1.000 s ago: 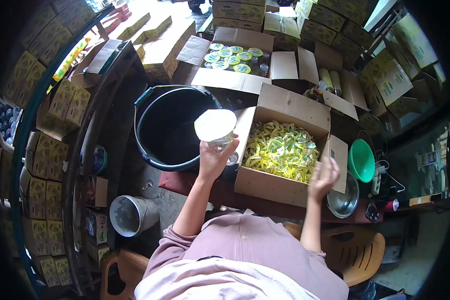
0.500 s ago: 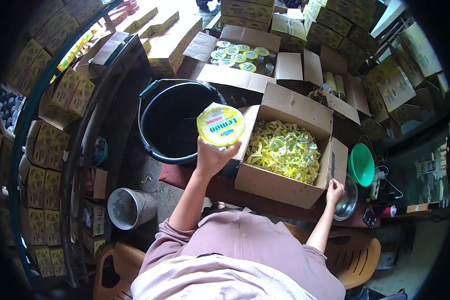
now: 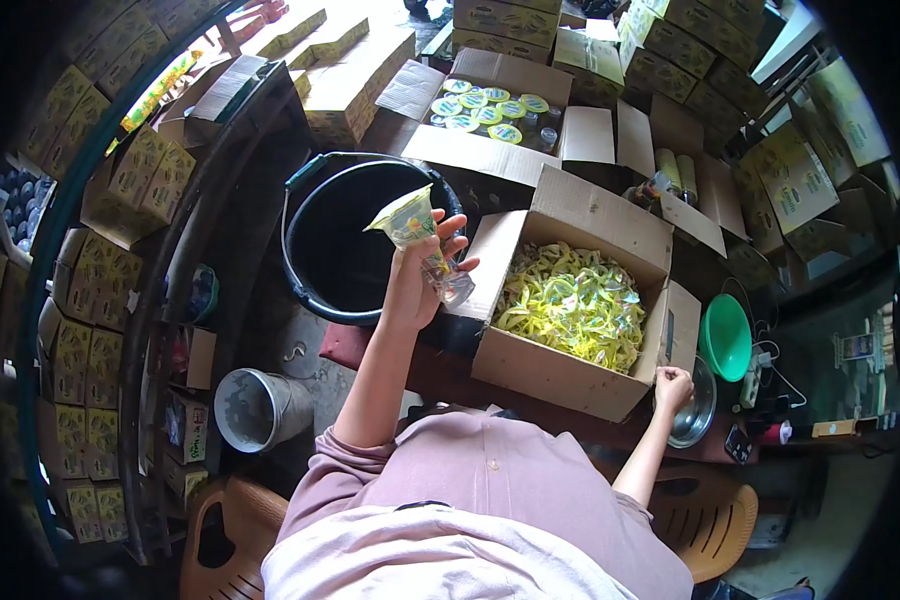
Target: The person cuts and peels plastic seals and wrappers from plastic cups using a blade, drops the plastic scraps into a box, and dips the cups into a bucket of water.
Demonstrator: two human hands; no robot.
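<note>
My left hand [image 3: 420,275] is wrapped around a clear plastic drink cup [image 3: 436,262], holding it tilted in front of the black bucket [image 3: 370,312]. The cup's yellow film lid [image 3: 402,212] faces up and left, its edge flaring past the rim. My right hand [image 3: 674,388] is closed at the lower right corner of the open cardboard box [image 3: 560,372]. A narrow dark strip [image 3: 669,338] runs along the box flap just above those fingers; whether they grip it is unclear. Heaped inside the box are yellow film trimmings [image 3: 575,305].
Behind stands a carton [image 3: 470,150] of lidded cups [image 3: 485,114]. A green bowl [image 3: 725,338] and a metal basin [image 3: 698,415] sit at right. A grey pail [image 3: 260,410] is on the floor at left, near shelves of printed cartons [image 3: 88,360].
My left hand has turned the cup from lid toward me to side on, so its clear body now shows. The right hand stays near the box corner.
</note>
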